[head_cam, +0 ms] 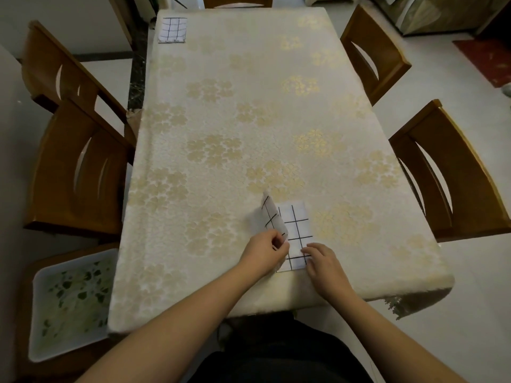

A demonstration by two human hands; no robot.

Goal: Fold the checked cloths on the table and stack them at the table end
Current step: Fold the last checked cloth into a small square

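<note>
A white cloth with black check lines point(297, 225) lies near the front edge of the table point(221, 111), which wears a cream cover with gold flowers. My left hand point(262, 251) pinches the cloth's left flap, which stands lifted and curls over toward the right. My right hand point(322, 258) presses its fingertips on the cloth's lower right part. A folded checked cloth point(172, 30) lies at the table's far left corner.
Wooden chairs stand along both sides: two on the left point(80, 167) and two on the right point(453, 172). A white tray with a green leaf pattern point(69, 305) sits on a chair at the lower left. Another chair is at the far end.
</note>
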